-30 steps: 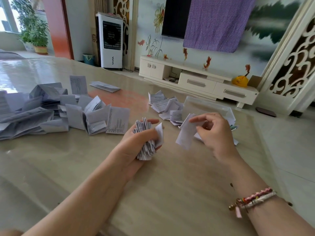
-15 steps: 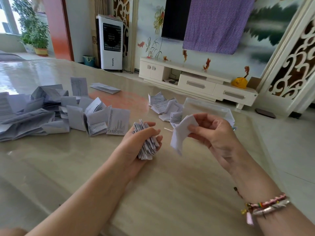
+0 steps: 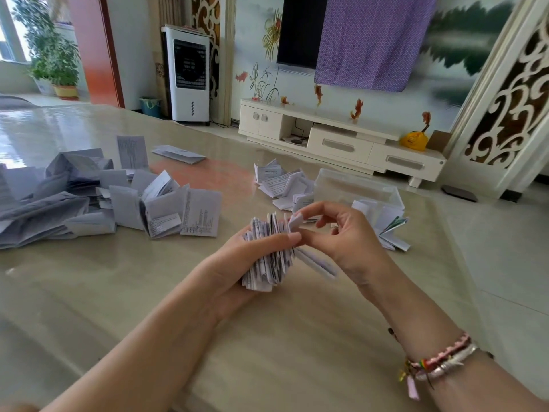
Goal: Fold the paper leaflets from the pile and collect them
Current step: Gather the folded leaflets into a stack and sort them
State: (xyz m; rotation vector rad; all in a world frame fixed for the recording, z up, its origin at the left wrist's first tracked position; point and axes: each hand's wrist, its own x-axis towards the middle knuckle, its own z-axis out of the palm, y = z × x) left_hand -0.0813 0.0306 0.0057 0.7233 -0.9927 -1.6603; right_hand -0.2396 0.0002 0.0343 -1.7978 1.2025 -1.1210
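Leaflets folded small form a thick bundle [image 3: 269, 257] gripped in the left hand [image 3: 237, 263], fingers and thumb curled round it, held just above the table [image 3: 208, 337]. One further folded leaflet [image 3: 312, 260] lies against the bundle's right face; the right hand [image 3: 341, 233] pinches its upper edge between thumb and fingertips. The lower end of this leaflet is blurred, so its exact fold cannot be confirmed.

Step in hand, as judged: adding the fresh leaflet to the collected bundle. To do it well, the creased edge should be aligned with the bundle's edges, slid flat against the outer face, and the left thumb lifted only briefly to admit it, then pressed down again. The bundle is fanned and uneven at the top; a slack grip risks sheets springing out.

Appearance: pale lilac-white paper with fine dark print, edges ragged where the folds do not match.

Surroundings: a large pile of leaflets [image 3: 74, 197] lies on the table at left, some partly folded and standing open. A smaller heap of folded leaflets [image 3: 282, 182] lies beyond the hands, beside a clear plastic container [image 3: 356, 188] with more paper against its near side. A bracelet [image 3: 436, 361] is worn on the right wrist.
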